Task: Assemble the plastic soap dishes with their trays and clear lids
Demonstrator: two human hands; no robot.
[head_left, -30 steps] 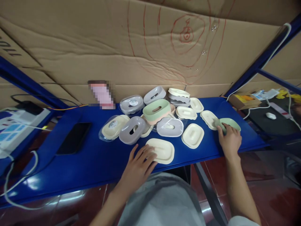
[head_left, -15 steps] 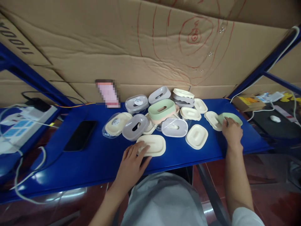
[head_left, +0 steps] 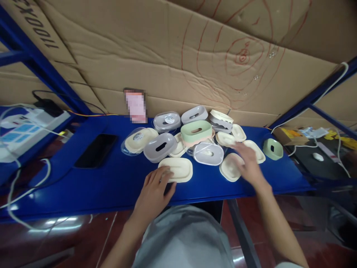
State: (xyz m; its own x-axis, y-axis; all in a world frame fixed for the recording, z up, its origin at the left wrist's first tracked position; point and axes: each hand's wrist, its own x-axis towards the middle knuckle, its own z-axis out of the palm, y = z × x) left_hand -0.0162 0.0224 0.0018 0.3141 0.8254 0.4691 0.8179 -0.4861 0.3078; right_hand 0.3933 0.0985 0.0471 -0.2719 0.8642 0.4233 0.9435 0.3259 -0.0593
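My left hand [head_left: 155,188] rests with its fingertips on the near edge of a cream oval tray [head_left: 176,169] lying flat on the blue table [head_left: 111,182]; the fingers are loosely curled, not wrapped round it. My right hand [head_left: 249,164] is blurred by motion and hovers over a second cream tray [head_left: 230,168], fingers stretched out, holding nothing. A green oval dish [head_left: 272,149] sits alone at the right. Behind the hands lies a heap of soap-box parts: a grey lid [head_left: 163,146], a green-and-pink box [head_left: 196,132], a clear-lidded grey piece [head_left: 208,153].
A black phone [head_left: 96,150] lies on the table at the left. A white power strip [head_left: 25,128] and cables sit on the far left. Cardboard sheets [head_left: 167,56] form the back wall. A small cardboard box [head_left: 288,135] and a white mouse [head_left: 318,156] are at the right.
My right hand let go of the green dish and swung left over the cream tray. My left hand drew the near cream tray slightly leftward. The head camera shifted left.
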